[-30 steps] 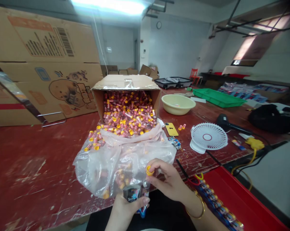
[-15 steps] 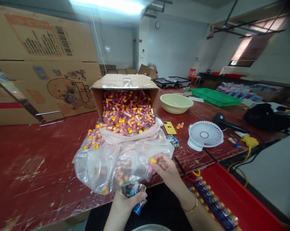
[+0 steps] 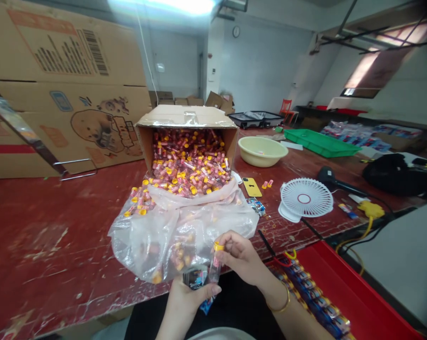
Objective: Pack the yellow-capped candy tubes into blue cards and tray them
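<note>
The right hand (image 3: 242,260), fingers clamped around the yellow cap (image 3: 218,246), is now holding the clear tube (image 3: 215,270) lower, beside the packets (image 3: 195,279) the left hand (image 3: 185,298) is still pinching between its fingers.

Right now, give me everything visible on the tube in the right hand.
The tube is slim, clear and plastic-looking, with a yellow cap and pink showing inside below it. It is nearly upright, cap up. The right hand pinches it near the cap. Its lower end is at the printed packets in the left hand; whether it's inside one, I can't tell.
</note>
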### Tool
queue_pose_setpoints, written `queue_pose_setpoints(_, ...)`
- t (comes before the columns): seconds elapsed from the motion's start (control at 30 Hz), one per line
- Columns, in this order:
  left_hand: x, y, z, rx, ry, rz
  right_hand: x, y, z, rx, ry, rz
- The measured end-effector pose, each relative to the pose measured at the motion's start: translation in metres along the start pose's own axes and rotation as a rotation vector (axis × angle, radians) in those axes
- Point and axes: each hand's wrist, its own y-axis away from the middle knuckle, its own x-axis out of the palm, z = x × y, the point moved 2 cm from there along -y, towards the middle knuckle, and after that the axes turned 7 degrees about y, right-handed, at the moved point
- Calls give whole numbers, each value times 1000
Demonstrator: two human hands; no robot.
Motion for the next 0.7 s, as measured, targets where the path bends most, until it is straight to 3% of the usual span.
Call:
queue_pose_setpoints(0.17,-2,2,2,-54,75,-53,-2,7,4,-162,191,-143)
queue_pose_setpoints(0.3,-1,2,-1,18,29,-19,1,18,23,-343,388,-82)
queue_pose_setpoints(0.37,0,2,-3,31,10,-7,4,20,26,-360,398,-43)
queue_pose_setpoints(0.47,2,4,-4,-27,53,15,4,14,13,-188,218,-35)
queue_pose_setpoints(0.6,6,10,-2,-251,237,22,5,5,-16,103,-66,-53)
queue_pose_setpoints(0.7,8,11,-3,-334,388,-11,12,7,-26,137,-66,2)
